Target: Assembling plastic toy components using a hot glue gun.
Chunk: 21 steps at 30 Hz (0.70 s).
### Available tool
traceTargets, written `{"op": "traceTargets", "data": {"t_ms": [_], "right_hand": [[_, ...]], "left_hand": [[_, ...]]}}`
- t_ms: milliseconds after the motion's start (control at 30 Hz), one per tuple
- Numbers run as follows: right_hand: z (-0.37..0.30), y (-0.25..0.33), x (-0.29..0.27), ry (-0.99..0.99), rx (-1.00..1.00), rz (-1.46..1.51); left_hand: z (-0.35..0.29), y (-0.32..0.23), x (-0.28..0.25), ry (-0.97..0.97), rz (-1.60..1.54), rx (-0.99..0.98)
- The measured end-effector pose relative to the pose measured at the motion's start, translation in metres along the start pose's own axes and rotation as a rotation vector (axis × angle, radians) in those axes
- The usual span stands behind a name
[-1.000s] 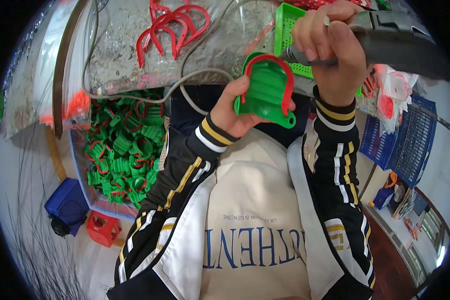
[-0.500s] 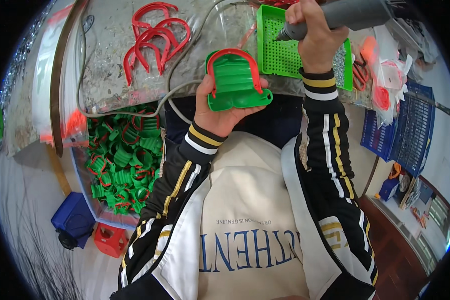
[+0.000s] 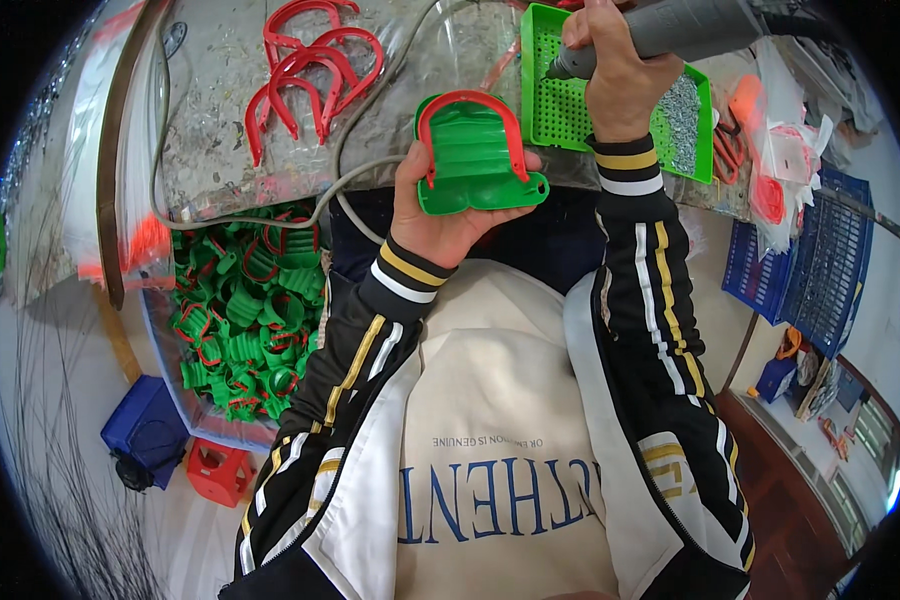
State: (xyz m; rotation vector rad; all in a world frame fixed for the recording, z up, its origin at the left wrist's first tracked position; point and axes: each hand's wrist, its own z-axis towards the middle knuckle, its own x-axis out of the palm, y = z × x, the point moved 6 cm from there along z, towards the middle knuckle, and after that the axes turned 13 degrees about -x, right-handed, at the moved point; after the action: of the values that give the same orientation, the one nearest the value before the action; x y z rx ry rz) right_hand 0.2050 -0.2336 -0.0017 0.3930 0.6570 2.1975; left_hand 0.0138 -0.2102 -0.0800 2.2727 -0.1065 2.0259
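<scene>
My left hand [image 3: 442,215] is closed around the lower left of a green plastic part [image 3: 467,150], held just off the bench's near edge. A red U-shaped handle [image 3: 470,98] arches over the top of that part, its two ends lying against the green sides. In my right hand [image 3: 622,85] is a grey electric screwdriver [image 3: 685,28], gripped near its front and tilted, with its tip pointing left. That tip is over a bright green perforated basket [image 3: 712,130], whose right side holds many small silvery screws [image 3: 682,112].
Several loose red U-shaped handles [image 3: 322,85] lie on the worn bench [image 3: 220,140]. A grey cable [image 3: 338,160] loops over its edge. Below left, a lined bin [image 3: 185,395] holds many green-and-red pieces. Plastic bags [image 3: 795,150] and blue crates [image 3: 820,265] are at the right.
My right hand and the screwdriver have shifted slightly left and toward me, over the basket. My left hand still holds the green part, moved very slightly.
</scene>
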Motion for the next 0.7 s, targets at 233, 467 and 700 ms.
{"op": "traceTargets", "data": {"t_ms": [233,467,700], "right_hand": [[-0.004,0.016,0.011,-0.231,0.249,-0.214],[0.032,0.060,0.022,-0.247,0.235,0.082],[0.017,0.102,0.048,-0.220,0.517,0.208]], "left_hand": [[-0.001,-0.001,-0.002,-0.003,-0.005,0.008],[0.004,-0.002,0.004,-0.102,0.136,0.033],[0.004,-0.002,0.004,-0.074,0.132,0.072]]}}
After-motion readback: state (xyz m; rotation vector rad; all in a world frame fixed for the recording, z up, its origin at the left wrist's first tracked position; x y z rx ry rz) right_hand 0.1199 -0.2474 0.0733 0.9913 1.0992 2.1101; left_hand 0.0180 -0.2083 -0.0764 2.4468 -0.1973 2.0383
